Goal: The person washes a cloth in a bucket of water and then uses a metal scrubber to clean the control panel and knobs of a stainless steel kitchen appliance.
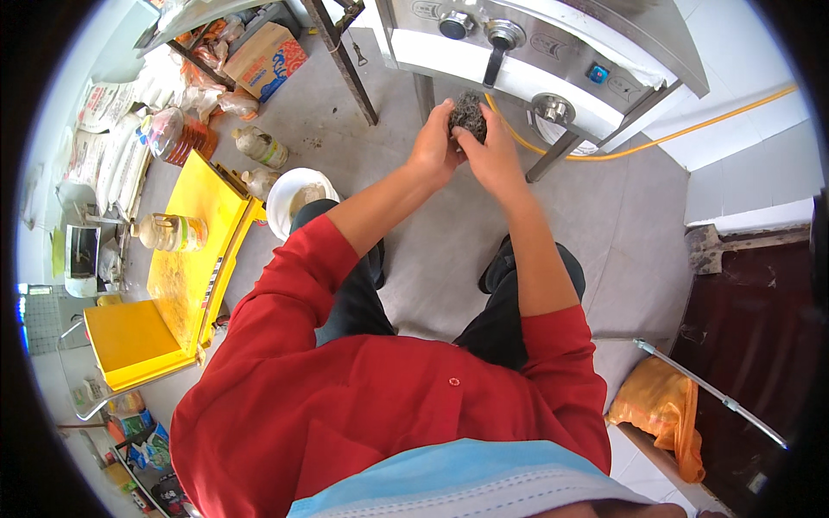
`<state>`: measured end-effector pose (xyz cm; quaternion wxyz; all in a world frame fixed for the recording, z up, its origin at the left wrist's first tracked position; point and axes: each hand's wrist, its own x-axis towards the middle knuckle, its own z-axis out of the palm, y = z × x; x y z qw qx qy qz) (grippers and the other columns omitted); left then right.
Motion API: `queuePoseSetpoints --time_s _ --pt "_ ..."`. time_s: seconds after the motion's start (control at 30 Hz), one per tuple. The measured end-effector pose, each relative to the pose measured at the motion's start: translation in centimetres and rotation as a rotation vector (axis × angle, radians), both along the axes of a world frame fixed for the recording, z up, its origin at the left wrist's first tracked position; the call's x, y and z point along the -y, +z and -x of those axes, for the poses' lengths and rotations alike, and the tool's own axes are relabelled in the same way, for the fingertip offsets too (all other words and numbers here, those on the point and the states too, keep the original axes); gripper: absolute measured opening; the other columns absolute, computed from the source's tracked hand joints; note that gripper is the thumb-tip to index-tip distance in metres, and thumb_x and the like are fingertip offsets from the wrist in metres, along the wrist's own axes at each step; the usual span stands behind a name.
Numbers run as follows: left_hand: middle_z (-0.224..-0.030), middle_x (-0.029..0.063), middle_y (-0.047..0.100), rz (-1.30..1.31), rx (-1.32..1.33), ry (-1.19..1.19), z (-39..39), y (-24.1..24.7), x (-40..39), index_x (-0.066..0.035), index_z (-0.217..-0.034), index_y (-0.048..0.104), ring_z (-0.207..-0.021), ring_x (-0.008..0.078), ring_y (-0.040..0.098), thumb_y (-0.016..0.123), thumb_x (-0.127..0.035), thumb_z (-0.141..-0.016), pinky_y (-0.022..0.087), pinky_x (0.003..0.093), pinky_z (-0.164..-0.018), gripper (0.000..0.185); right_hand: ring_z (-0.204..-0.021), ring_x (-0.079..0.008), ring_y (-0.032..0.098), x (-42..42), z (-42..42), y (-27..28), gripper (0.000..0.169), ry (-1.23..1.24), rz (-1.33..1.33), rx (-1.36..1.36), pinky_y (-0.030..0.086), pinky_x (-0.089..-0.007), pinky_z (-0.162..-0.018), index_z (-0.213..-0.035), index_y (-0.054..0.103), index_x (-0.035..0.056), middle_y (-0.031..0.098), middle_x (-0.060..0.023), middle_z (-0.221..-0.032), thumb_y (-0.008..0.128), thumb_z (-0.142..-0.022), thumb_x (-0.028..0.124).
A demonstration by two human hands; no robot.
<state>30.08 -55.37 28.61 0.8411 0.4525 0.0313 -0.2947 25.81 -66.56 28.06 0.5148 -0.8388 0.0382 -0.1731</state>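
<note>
Both my hands grip a dark grey steel-wool scouring pad (469,116) in front of the stove. My left hand (432,144) holds it from the left, and my right hand (490,150) from the right, thumb across its lower part. Just beyond the pad rises the steel stove front (550,48), with a black knob (455,26), a black-handled valve lever (497,58), a blue switch (597,74) and a round metal fitting (552,108) lower down. The pad hides part of the stove's lower edge.
A yellow hose (654,140) runs under the stove. On my left are a white bucket (275,204), plastic bottles (260,146) and a yellow platform cart (201,194) bearing another bottle (171,233). An orange bag (657,401) and a metal pole (719,396) lie at right.
</note>
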Motion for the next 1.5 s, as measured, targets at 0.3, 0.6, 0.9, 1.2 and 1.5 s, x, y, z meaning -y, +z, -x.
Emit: queuePoseSetpoints --time_s 0.3,0.6,0.9,1.2,1.5 --pt "-0.138 0.0092 0.046 -0.357 0.245 -0.141 2.4 1.0 -6.0 -0.009 -0.139 0.044 -0.116 0.0249 0.053 0.046 -0.037 -0.098 0.041 0.0424 -0.101 0.050 -0.105 -0.0383 0.055 -0.4 -0.9 -1.4 0.037 0.017 0.154 0.011 0.044 -0.0447 -0.088 -0.116 0.053 0.0023 0.057 -0.0201 -0.110 0.065 -0.084 0.016" --pt "-0.124 0.0081 0.058 -0.347 0.007 0.009 1.0 -1.3 -14.4 -0.004 -0.133 0.050 -0.103 0.0193 0.059 0.049 -0.032 -0.096 0.048 0.0316 -0.086 0.046 -0.108 -0.0397 0.047 4.0 -7.7 -0.3 0.041 -0.563 0.487 0.410 0.040 -0.0459 -0.092 -0.117 0.052 0.0020 0.048 -0.0196 -0.115 0.067 -0.080 0.004" --pt "-0.117 0.0074 0.062 -0.325 0.032 0.049 0.5 -0.9 -16.7 -0.003 -0.126 0.055 -0.098 0.0180 0.060 0.047 -0.030 -0.096 0.049 0.0314 -0.084 0.041 -0.103 -0.0397 0.051 2.9 -7.3 -5.7 0.033 -0.479 0.605 0.208 0.043 -0.0466 -0.089 -0.106 0.055 0.0056 0.049 -0.0187 -0.111 0.070 -0.076 0.002" --pt "-0.115 0.0060 0.064 -0.309 -0.001 0.108 -0.2 -1.2 -17.2 -0.005 -0.122 0.060 -0.097 0.0169 0.060 0.048 -0.028 -0.097 0.048 0.0305 -0.085 0.036 -0.106 -0.0383 0.052 5.0 -5.3 -3.5 0.037 -0.435 0.446 0.170 0.043 -0.0442 -0.092 -0.114 0.053 0.0033 0.052 -0.0202 -0.109 0.068 -0.081 0.012" --pt "-0.113 0.0061 0.065 -0.126 0.024 0.225 0.0 0.8 -20.2 -0.003 -0.122 0.059 -0.093 0.0163 0.061 0.051 -0.026 -0.095 0.049 0.0306 -0.080 0.036 -0.097 -0.0339 0.055 12.7 -5.0 8.1 0.035 -0.777 -0.092 0.559 0.046 -0.0438 -0.088 -0.115 0.048 -0.0066 0.050 -0.0247 -0.110 0.062 -0.089 0.012"
